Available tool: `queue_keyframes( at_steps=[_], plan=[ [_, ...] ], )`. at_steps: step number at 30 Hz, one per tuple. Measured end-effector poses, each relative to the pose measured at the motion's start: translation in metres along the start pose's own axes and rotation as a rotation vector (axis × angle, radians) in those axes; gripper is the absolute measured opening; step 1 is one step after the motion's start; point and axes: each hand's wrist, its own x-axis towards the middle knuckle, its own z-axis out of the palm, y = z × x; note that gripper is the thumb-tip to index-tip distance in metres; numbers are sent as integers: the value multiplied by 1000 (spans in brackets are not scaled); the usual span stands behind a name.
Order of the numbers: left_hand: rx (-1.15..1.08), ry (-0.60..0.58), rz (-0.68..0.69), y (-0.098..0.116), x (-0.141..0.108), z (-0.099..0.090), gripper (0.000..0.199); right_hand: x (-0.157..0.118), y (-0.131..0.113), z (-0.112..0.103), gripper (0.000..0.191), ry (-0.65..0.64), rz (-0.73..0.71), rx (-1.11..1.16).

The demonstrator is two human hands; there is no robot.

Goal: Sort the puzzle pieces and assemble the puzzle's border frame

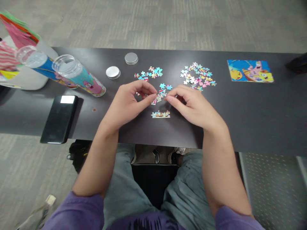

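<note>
Over the middle of the black table, my left hand (133, 99) has thumb and fingers drawn together beside a small group of jigsaw puzzle pieces (159, 98). Across that group, my right hand (189, 103) is also pinched, its fingertips at the pieces' right edge. Whatever either pinch holds is too small or hidden to make out. Nearer to me lies a short joined strip of puzzle pieces (161, 114), flat on the table. Two blue pieces (165, 86) lie just beyond my fingertips. Loose pieces (153, 72) are spread behind my left hand, and a larger pile (198, 75) lies beyond my right hand.
At right lies a cartoon picture card (250, 71). On the left are two clear-topped printed tubes (80, 76) (45, 65), two silver lids (113, 72) (131, 58), a black power bank or phone-like slab (59, 119) and a white bucket (44, 48) of colourful items.
</note>
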Motion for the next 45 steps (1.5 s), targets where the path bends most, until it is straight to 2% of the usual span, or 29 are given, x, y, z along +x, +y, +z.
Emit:
queue_keyframes(
  at_steps=[3, 6, 12, 16, 25, 30, 45],
  plan=[
    [56, -16, -22, 1, 0, -7, 14, 1, -6, -3, 22, -30, 78, -53],
    [131, -83, -69, -1, -2, -22, 13, 2, -10, -8, 22, -56, 143, -152],
    [180, -211, -155, -12, -9, -43, 15, 3, -12, -11, 24, -99, 157, -254],
    [190, -272, -161, -16, -7, -43, 16, 4, -13, -9, 21, -121, 157, -288],
    [244, -240, -73, -24, -6, -46, 23, 1, -8, -9, 12, -89, 92, -292],
    [275, -298, -55, -28, -5, -44, 21, 2, -12, -8, 14, -116, 158, -293],
    [286, -333, -37, -26, -3, -46, 13, 0, -11, -9, 14, -110, 163, -305]
  ],
)
